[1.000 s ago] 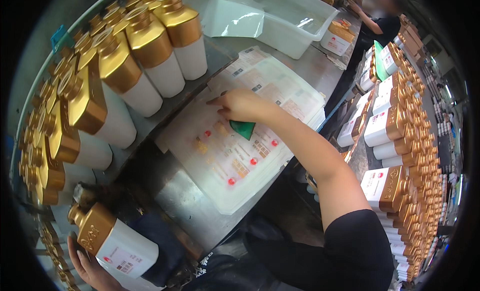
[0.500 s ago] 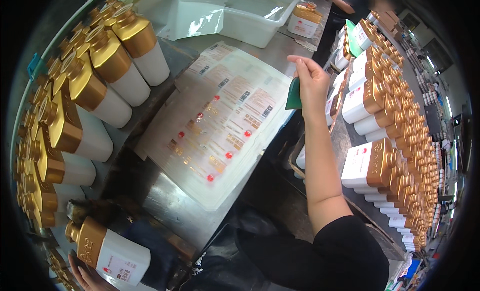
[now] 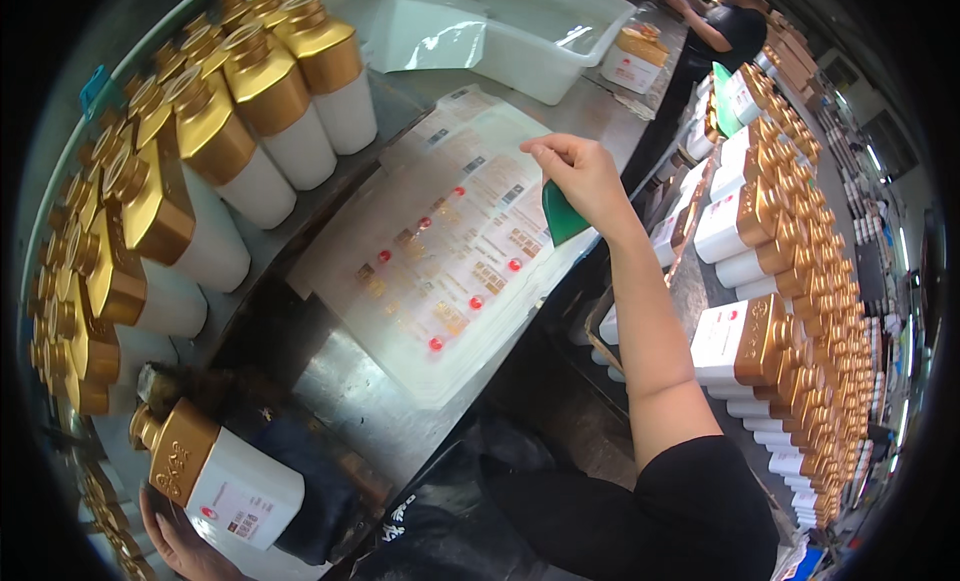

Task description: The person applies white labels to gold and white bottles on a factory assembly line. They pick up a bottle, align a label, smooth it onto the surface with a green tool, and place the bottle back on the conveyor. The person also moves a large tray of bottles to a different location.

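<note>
At the lower left, my left hand (image 3: 180, 539) is wrapped under the near side of a white-and-gold bottle (image 3: 238, 481), which is tilted with its neck toward the left. The bottle's white face carries a printed label with a red mark. My right hand (image 3: 582, 179) pinches a green flat scraper (image 3: 563, 217) over the right edge of a stack of translucent label sheets (image 3: 400, 366). Red dots, gold patches and dark blocks are printed on the top sheet. The sheets lie on a metal table (image 3: 340, 366).
Several gold-topped white bottles (image 3: 255, 186) crowd the left side. Rows of labelled bottles (image 3: 730, 341) fill the right. A white plastic tub (image 3: 530, 76) with liquid stands at the back, beside one labelled bottle (image 3: 633, 69). Another person (image 3: 735, 26) sits at the far right.
My right hand with the green scraper has moved left and a little down, in over the right edge of the sheets. The left hand keeps the bottle in nearly the same place; the view has shifted slightly.
</note>
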Available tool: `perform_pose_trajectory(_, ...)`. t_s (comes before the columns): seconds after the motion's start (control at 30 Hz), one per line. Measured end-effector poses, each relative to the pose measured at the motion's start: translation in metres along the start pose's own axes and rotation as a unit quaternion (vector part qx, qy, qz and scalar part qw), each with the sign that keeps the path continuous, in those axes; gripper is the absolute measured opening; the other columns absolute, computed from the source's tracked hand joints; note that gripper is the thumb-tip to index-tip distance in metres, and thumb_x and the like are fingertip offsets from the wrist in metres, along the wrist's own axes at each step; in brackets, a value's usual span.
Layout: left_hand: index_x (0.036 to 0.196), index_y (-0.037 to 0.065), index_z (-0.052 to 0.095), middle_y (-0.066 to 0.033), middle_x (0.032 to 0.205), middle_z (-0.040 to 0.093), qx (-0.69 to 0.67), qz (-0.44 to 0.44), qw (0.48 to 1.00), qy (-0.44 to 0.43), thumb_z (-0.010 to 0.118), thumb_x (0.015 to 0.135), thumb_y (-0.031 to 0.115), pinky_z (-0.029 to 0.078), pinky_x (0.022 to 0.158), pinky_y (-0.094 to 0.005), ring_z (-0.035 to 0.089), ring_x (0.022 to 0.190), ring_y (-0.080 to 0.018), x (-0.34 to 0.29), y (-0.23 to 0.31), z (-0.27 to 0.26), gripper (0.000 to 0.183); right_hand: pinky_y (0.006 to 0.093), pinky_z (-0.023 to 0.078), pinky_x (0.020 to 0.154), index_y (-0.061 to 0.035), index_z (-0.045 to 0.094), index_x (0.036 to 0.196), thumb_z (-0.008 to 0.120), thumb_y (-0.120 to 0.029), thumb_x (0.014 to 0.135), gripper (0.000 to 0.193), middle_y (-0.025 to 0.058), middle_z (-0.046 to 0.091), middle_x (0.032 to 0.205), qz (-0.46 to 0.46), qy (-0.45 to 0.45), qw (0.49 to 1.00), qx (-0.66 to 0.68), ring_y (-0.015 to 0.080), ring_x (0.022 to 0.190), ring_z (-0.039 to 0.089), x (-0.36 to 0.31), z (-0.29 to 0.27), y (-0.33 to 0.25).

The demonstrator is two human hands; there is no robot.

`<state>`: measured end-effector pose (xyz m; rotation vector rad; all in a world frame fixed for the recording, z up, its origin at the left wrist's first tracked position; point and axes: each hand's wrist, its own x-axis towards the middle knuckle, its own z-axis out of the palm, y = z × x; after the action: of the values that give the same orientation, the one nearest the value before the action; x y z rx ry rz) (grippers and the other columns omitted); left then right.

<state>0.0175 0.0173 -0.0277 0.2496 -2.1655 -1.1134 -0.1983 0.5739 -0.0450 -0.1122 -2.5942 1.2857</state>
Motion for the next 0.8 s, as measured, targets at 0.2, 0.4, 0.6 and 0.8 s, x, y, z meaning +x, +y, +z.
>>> perform_pose_trajectory(0.2, 0.136, -0.002, 0.041, -0.0178, 0.128, 0.053, -0.202, -0.178, 0.962, 0.036, 0.038, 0.101, 0.013, 0.044, 0.1, -0.0347, 0.053, 0.117, -0.0227, -0.003, 0.007, 0.013, 0.038, 0.0343, 0.049, 0.071, -0.0068, 0.068, 0.107, 0.059, -0.02, 0.084, 0.028, 0.0143, 0.067, 0.082, -0.072, -0.248, 0.954, -0.151, 0.0258, 0.074, 0.065, -0.018, 0.032, -0.014)
perform_pose_trajectory(0.4, 0.134, -0.003, 0.043, -0.0172, 0.126, 0.055, -0.206, -0.184, 0.96, 0.053, 0.038, 0.1, 0.012, 0.045, 0.097, -0.0331, 0.056, 0.113, -0.0205, 0.0, 0.004, 0.02, 0.037, 0.0398, 0.049, 0.07, -0.0106, 0.061, 0.12, 0.059, -0.012, 0.08, 0.04, 0.0172, 0.064, 0.083, -0.182, -0.274, 0.922, -0.207, 0.0334, 0.077, 0.062, -0.043, 0.067, -0.014)
perform_pose_trajectory(0.6, 0.133, -0.003, 0.044, -0.0171, 0.124, 0.056, -0.182, -0.2, 0.962, 0.04, 0.037, 0.1, 0.012, 0.049, 0.094, -0.0324, 0.058, 0.11, -0.0205, 0.002, 0.002, 0.025, 0.037, 0.0403, 0.05, 0.066, -0.0128, 0.059, 0.122, 0.06, -0.013, 0.081, 0.041, 0.0131, 0.06, 0.08, -0.236, -0.313, 0.88, -0.269, 0.0309, 0.073, 0.061, -0.061, 0.098, -0.028)
perform_pose_trajectory(0.8, 0.133, -0.002, 0.045, -0.0165, 0.125, 0.055, -0.162, -0.195, 0.966, 0.055, 0.037, 0.1, 0.012, 0.051, 0.093, -0.0329, 0.06, 0.108, -0.02, 0.001, -0.004, 0.023, 0.037, 0.0385, 0.049, 0.065, -0.0184, 0.062, 0.119, 0.057, -0.01, 0.083, 0.037, 0.01, 0.058, 0.079, -0.251, -0.25, 0.9, -0.255, 0.029, 0.075, 0.061, -0.035, 0.085, -0.034)
